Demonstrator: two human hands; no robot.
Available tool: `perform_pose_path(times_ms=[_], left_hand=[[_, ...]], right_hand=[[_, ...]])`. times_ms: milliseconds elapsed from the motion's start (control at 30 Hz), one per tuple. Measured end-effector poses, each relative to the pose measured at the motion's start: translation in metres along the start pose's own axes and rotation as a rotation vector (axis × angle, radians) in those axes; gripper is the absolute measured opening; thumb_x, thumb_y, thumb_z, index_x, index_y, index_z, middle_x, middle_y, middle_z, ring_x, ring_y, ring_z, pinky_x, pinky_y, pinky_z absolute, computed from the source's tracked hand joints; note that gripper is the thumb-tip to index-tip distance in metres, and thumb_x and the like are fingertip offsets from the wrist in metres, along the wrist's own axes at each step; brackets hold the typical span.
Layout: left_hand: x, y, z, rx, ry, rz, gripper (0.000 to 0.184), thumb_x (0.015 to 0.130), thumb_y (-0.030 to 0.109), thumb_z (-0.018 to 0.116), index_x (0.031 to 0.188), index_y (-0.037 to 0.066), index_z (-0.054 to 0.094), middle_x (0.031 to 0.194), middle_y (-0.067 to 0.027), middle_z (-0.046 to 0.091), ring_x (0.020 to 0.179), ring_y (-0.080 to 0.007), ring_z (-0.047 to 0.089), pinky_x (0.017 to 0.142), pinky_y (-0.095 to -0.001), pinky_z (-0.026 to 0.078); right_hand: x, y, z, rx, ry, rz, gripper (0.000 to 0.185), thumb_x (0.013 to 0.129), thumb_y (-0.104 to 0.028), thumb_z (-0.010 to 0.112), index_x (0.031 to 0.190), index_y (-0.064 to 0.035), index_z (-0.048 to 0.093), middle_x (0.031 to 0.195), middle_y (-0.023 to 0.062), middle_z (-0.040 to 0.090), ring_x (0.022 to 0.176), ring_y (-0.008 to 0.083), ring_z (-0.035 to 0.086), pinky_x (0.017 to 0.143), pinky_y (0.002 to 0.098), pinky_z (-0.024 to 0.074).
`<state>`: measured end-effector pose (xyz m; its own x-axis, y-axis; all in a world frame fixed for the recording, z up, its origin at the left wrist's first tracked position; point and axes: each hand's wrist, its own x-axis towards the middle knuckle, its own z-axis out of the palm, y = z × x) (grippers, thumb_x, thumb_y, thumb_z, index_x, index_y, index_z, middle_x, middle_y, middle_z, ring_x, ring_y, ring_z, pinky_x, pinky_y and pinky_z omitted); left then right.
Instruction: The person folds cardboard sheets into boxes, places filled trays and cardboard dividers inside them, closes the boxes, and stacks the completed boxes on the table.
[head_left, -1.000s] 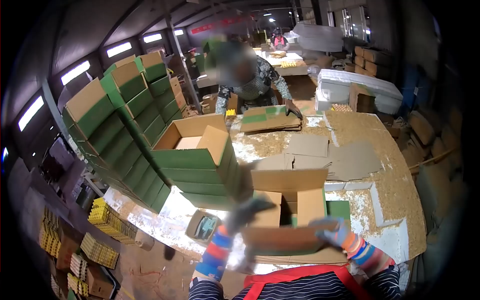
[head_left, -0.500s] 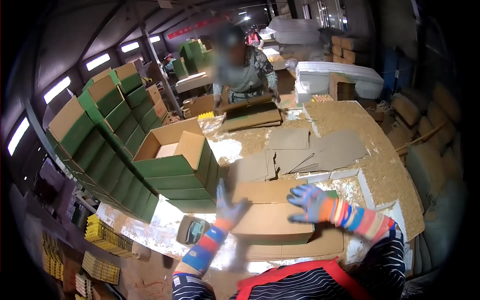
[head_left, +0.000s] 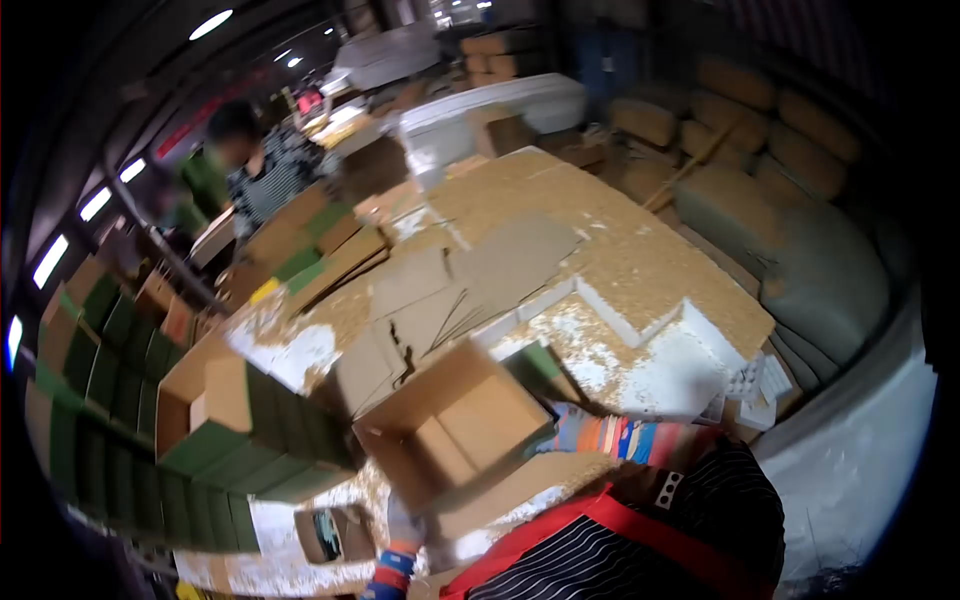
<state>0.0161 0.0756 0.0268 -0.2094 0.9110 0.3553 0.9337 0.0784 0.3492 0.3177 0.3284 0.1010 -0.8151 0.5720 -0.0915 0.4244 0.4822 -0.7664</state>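
Observation:
An open cardboard box (head_left: 450, 425), its hollow side facing up toward me, is held between my hands above the near part of the table. My left hand (head_left: 403, 522) is at its lower left corner, blurred. At the box's right edge is my right hand (head_left: 556, 430), its fingers partly hidden by the cardboard. Flat brown cardboard sheets (head_left: 520, 255) lie just beyond the box. Left of it rises a stack of green boxes (head_left: 290, 425), the top one open. A small container (head_left: 335, 532) with dark bluish items sits near my left hand.
Across the table (head_left: 650, 270), a person (head_left: 270, 180) stands by green and brown cardboard (head_left: 335, 255). More green boxes (head_left: 110, 410) are stacked at far left. White raised strips (head_left: 610, 318) cross the tabletop. Large sacks (head_left: 790, 250) lie beyond the right edge.
The box was flap side up under my open hands; now its hollow side shows and both hands are at its sides. My view has swung right. The other person's cardboard stands more upright.

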Motion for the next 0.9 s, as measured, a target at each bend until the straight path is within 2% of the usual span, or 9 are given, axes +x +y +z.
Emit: perform_pose_path(times_ms=[67,133,167,300,367,600,700,767,900], left_hand=[[0.026,0.014,-0.017,-0.808,0.176,-0.289,0.056,0.078,0.023,0.056,0.125,-0.003,0.04,0.13,-0.0209,0.037,0.12,-0.0372,0.036,0.099,-0.0422,0.03],[0.081,0.042,-0.075,-0.94,0.279,-0.228,0.053,0.08,0.016,0.051,0.127,-0.003,0.037,0.134,-0.0166,0.035,0.123,-0.0305,0.033,0.102,-0.0379,0.028],[0.097,0.049,-0.088,-0.387,0.24,-0.031,0.052,0.08,0.01,0.048,0.129,-0.002,0.035,0.136,-0.0142,0.033,0.124,-0.0265,0.032,0.102,-0.0352,0.027],[0.132,0.039,-0.063,-0.907,-0.053,-0.477,0.062,0.07,-0.01,0.035,0.132,0.0,0.034,0.132,-0.0064,0.038,0.117,-0.0136,0.038,0.091,-0.0212,0.032],[0.142,0.067,-0.088,-0.945,-0.147,-0.585,0.064,0.069,-0.011,0.035,0.132,0.001,0.034,0.13,-0.0057,0.039,0.114,-0.0139,0.04,0.091,-0.0209,0.032],[0.11,0.07,-0.092,-0.917,-0.092,-0.589,0.065,0.066,-0.011,0.032,0.129,0.001,0.037,0.127,-0.0069,0.042,0.112,-0.0153,0.042,0.094,-0.0233,0.032],[0.112,0.071,-0.073,-0.78,-0.052,-0.487,0.063,0.066,-0.012,0.031,0.127,0.0,0.039,0.127,-0.0078,0.043,0.115,-0.0155,0.04,0.097,-0.0253,0.029],[0.12,0.068,-0.058,-0.793,-0.056,-0.56,0.063,0.067,-0.013,0.03,0.127,0.0,0.039,0.127,-0.0072,0.044,0.113,-0.0151,0.041,0.096,-0.0246,0.029],[0.12,0.045,-0.053,-0.733,-0.071,-0.504,0.066,0.07,-0.015,0.029,0.132,0.009,0.037,0.12,-0.0037,0.049,0.063,-0.0054,0.045,0.056,-0.0155,0.037]], right_hand=[[-0.006,0.015,0.003,-0.172,0.217,-0.171,0.102,0.058,-0.047,0.077,0.135,-0.004,0.024,0.101,0.0232,0.058,0.086,0.0263,0.059,0.071,0.0335,0.0482],[0.007,0.029,-0.023,0.006,0.006,-0.154,0.098,0.061,-0.048,0.074,0.134,-0.0051,0.025,0.104,0.0253,0.056,0.089,0.0297,0.058,0.073,0.0355,0.0477],[0.017,0.029,-0.057,0.274,-0.261,0.055,0.095,0.063,-0.05,0.072,0.134,-0.0053,0.027,0.106,0.0262,0.054,0.091,0.0321,0.058,0.076,0.0368,0.0469],[0.077,0.178,-0.118,-0.597,0.594,0.409,0.062,0.069,-0.046,0.062,0.116,-0.0082,0.047,0.115,0.0131,0.051,0.083,0.0262,0.058,0.069,0.0415,0.0449],[0.044,0.171,-0.111,-0.853,0.496,0.8,0.052,0.07,-0.046,0.06,0.11,-0.0137,0.05,0.11,0.0096,0.051,0.096,0.0253,0.053,0.075,0.0455,0.0404],[-0.022,0.132,-0.116,-0.243,-0.302,0.465,0.076,0.067,-0.061,0.057,0.118,-0.005,0.046,0.123,0.0169,0.046,0.111,0.0335,0.044,0.09,0.0384,0.0372],[-0.052,0.163,-0.128,-0.554,0.717,0.462,0.082,0.072,-0.07,0.044,0.128,-0.0106,0.04,0.123,0.0227,0.043,0.11,0.0401,0.044,0.094,0.0421,0.0333],[-0.042,0.181,-0.116,-0.392,0.061,0.901,0.097,0.069,-0.073,0.045,0.135,-0.0054,0.025,0.132,0.028,0.031,0.124,0.0383,0.028,0.099,0.0394,0.0294],[-0.053,0.187,-0.097,0.017,0.191,0.194,0.096,0.072,-0.065,0.051,0.14,-0.0224,0.0,0.135,0.025,0.03,0.121,0.0413,0.034,0.099,0.0427,0.0287]])
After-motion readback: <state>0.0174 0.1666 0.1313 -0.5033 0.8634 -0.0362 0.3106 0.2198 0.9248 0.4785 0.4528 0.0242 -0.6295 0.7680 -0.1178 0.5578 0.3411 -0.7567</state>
